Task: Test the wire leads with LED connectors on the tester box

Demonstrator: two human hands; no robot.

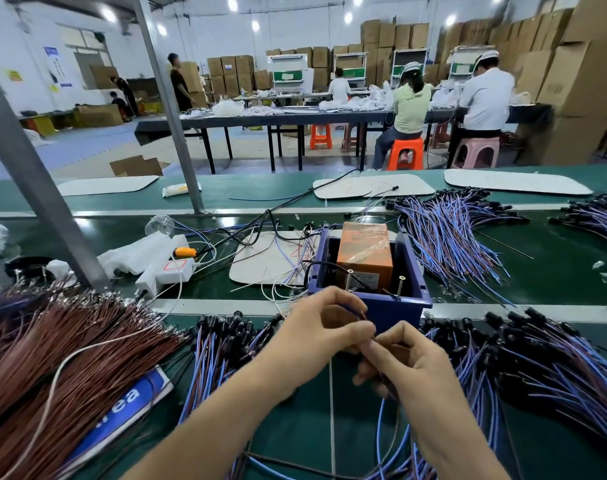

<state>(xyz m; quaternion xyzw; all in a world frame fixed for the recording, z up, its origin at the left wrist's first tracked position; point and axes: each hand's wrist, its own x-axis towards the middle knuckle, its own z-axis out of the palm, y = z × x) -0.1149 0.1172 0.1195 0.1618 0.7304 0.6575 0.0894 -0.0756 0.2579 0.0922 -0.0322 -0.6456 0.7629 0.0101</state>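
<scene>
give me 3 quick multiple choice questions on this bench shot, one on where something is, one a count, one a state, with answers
1. Where does the pile of brown wires lie relative to the blue tester box?
A) to its left
B) inside it
C) behind it

2. How many upright metal pins stand in the box by its near wall?
A) one
B) two
C) four

3. What are the left hand and right hand doing?
A) lying flat on the belt
B) pinching a thin wire lead between them
C) lifting the box

Answers:
1 A, the brown pile fills the near left of the view.
2 B, one pin stands left and one right, in front of the orange block.
3 B, the fingertips of both hands meet on the lead just in front of the box.
</scene>
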